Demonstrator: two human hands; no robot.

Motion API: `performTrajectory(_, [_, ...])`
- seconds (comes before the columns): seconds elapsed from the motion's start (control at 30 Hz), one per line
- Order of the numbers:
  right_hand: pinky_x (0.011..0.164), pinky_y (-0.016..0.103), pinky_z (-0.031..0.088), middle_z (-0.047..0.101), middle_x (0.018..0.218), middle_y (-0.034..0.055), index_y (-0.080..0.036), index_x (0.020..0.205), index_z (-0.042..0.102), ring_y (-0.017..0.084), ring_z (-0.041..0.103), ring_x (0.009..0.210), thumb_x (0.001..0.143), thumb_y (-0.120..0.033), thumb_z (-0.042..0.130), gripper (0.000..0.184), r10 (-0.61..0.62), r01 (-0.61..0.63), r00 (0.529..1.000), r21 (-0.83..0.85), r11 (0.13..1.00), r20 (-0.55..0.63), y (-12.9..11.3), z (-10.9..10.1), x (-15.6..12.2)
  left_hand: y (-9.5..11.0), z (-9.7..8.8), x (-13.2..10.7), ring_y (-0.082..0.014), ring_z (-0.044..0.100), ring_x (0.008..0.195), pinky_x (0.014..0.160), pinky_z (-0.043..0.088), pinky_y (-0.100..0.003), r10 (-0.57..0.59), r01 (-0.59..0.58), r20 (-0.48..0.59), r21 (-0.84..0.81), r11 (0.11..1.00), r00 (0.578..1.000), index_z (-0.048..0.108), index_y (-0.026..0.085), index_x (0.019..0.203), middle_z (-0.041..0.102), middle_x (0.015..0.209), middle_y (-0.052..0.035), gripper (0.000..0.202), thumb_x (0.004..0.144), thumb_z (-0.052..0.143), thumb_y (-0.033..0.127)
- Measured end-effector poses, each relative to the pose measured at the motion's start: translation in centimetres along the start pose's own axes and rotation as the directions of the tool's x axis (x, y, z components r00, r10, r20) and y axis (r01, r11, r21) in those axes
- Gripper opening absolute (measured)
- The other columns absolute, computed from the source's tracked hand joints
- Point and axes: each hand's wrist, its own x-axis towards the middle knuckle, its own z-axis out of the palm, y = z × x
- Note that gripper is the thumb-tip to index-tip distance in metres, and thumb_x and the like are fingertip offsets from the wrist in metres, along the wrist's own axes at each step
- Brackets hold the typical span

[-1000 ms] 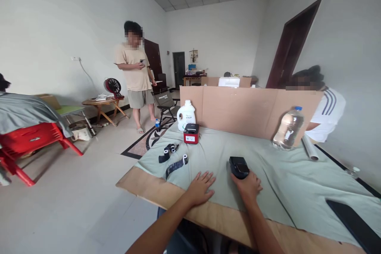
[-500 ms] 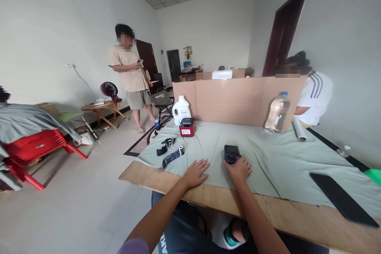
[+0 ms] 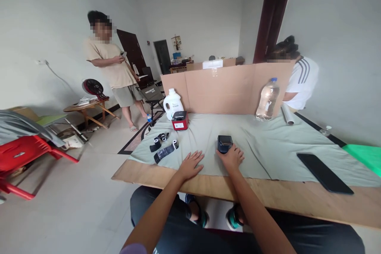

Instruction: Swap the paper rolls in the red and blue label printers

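Observation:
My left hand (image 3: pixel 191 165) lies flat on the grey-green cloth (image 3: pixel 205 127), fingers stretched out, holding nothing. Around the near end of a small black device (image 3: pixel 224 143), which looks like a portable label printer, my right hand (image 3: pixel 233 158) is closed with the thumb at its left side. The device rests on the cloth. To the left of my left hand lie a partly unrolled strip of dark labels (image 3: pixel 165 152) and more small black rolls (image 3: pixel 159 141). Farther back stands a red and black box-shaped device (image 3: pixel 180 121).
Behind the red device stands a white jug (image 3: pixel 172 105). A cardboard screen (image 3: pixel 220 91) spans the back edge, with a large clear bottle (image 3: pixel 268 101) and a grey-white roll (image 3: pixel 287 114) at right. A black flat slab (image 3: pixel 324 172) lies front right. One person (image 3: pixel 110 63) stands beyond; another (image 3: pixel 302 77) sits right.
The camera view has shifted, so the scene sits farther left and higher. Both hands keep their places on the cloth and the black device.

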Motion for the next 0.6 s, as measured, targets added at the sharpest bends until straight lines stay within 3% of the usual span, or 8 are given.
performTrajectory(0.47, [0.094, 0.046, 0.037, 0.051, 0.134, 0.0248, -0.007, 0.141, 0.045, 0.04, 0.046, 0.119, 0.077, -0.059, 0.067, 0.086, -0.041, 0.042, 0.997, 0.009, 0.999, -0.059, 0.6, 1.1, 0.3, 0.3, -0.7, -0.2, -0.0228, 0.01, 0.157, 0.127, 0.007, -0.053, 0.006, -0.011, 0.104, 0.051, 0.999, 0.995, 0.021, 0.029, 0.16, 0.016, 0.169, -0.0023, 0.063, 0.102, 0.036, 0.047])
performTrajectory(0.6, [0.094, 0.047, 0.037, 0.053, 0.133, 0.024, -0.007, 0.143, 0.044, 0.04, 0.047, 0.119, 0.078, -0.059, 0.066, 0.087, -0.036, 0.036, 0.998, 0.003, 0.999, -0.054, 0.6, 1.3, 0.5, 0.5, -1.5, -0.1, -0.0249, 0.022, 0.155, 0.126, 0.016, -0.053, -0.002, 0.008, 0.119, -0.05, 0.999, 0.993, 0.033, 0.029, 0.157, 0.026, 0.166, -0.0035, 0.062, 0.098, 0.046, 0.043])
